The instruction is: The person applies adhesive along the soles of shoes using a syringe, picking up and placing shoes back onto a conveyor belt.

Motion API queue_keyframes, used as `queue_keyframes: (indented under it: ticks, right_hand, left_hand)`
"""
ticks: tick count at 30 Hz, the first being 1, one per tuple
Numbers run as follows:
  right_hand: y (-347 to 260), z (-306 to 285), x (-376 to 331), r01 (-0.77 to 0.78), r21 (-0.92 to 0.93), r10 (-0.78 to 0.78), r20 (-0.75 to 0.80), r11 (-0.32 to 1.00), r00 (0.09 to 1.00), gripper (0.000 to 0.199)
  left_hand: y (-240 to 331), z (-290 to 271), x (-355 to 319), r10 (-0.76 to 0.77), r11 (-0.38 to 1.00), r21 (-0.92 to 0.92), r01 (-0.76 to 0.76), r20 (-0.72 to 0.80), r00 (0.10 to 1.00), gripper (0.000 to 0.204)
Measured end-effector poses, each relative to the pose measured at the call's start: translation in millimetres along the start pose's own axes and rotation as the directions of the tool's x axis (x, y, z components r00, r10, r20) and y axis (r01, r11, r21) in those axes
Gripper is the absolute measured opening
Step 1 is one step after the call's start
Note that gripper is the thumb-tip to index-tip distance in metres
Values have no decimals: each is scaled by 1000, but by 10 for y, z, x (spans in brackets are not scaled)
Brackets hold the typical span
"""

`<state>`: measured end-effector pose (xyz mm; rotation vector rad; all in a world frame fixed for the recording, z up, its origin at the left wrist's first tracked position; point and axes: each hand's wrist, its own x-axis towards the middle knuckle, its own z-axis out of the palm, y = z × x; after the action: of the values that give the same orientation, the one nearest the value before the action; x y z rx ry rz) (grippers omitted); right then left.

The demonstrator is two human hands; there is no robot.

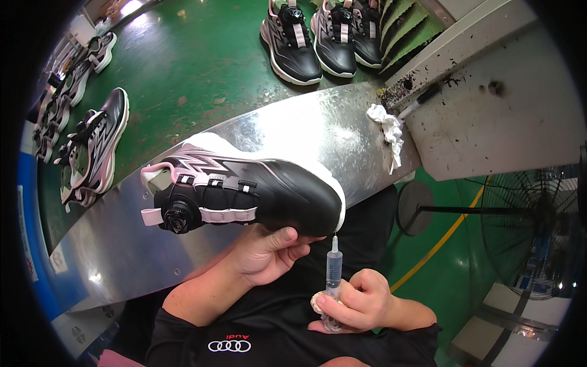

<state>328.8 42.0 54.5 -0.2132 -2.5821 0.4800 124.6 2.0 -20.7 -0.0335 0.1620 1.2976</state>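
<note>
Green worktop, scuffed, edged with a shiny metal strip, broad white glare across it; at right, a pale panel, dark-stained; below it, green floor, a yellow line, a dark caged fan, a round base

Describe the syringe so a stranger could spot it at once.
Start at the shiny metal strip edging the green table, then find the black-and-pink shoe touched by the left hand. Just below the toe in the picture, the right hand grips the syringe, its narrow tip pointing toward the shoe. It stands out as a slim, see-through tube, unlike the dark shoe.
</note>
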Motion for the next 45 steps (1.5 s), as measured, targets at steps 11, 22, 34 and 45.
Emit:
queue_keyframes:
  ticks: [11,22,34,45]
  right_hand:
    - [20,30,-30,41,-54,-40,13,998,999,49]
    - [122,-24,-166,10,-2,-10,-237,1000,971,62]
    - [994,407,-103,-128,469,233,-174,874,957,73]
    - [889,370,-163,-322,525,396,-32,788,918,53]
  left_hand:
    - [18,109,4,15,1000,23,-15,12,1000,38]
    - [24,-216,-142,-55,998,11,55,-3,998,40]
    - [452,-40,-1043,312,878,454,-150,-307,899,79]
    - [1533,-53,724,451,726,668,-167,-279,848,42]
